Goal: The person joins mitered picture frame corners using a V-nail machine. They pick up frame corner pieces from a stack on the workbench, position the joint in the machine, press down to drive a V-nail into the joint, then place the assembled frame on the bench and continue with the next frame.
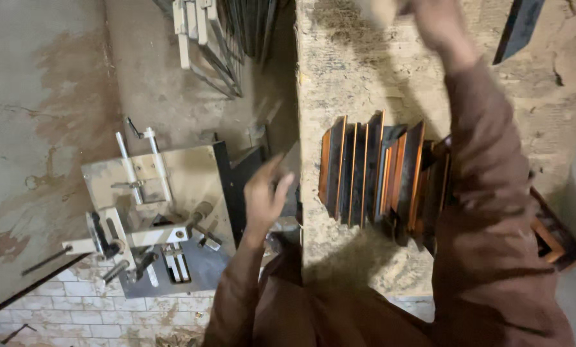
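The left hand (265, 193) hangs in the air off the edge of the surface (346, 64), fingers (281, 186) loosely spread and curled, holding nothing. It is nearest to the dark metal plate (236, 186) standing on edge beside the jig.

The right hand (429, 19) is raised over the far part of the rough, dusty surface. It is blurred and partly cut off by the top of the frame, so its grip cannot be determined.

A row of dark angled metal pieces (365, 170) with orange-brown edges stands upright on the surface, packed side by side. The brown sleeve (487, 193) covers the right end of the row.

Below the surface, left of it, a pale metal jig (153, 212) with rods, clamps and a slotted plate rests above the tiled floor (76, 302). A dark flat bar (519, 26) is cut off at top right.

No packages, labels or signs can be made out.
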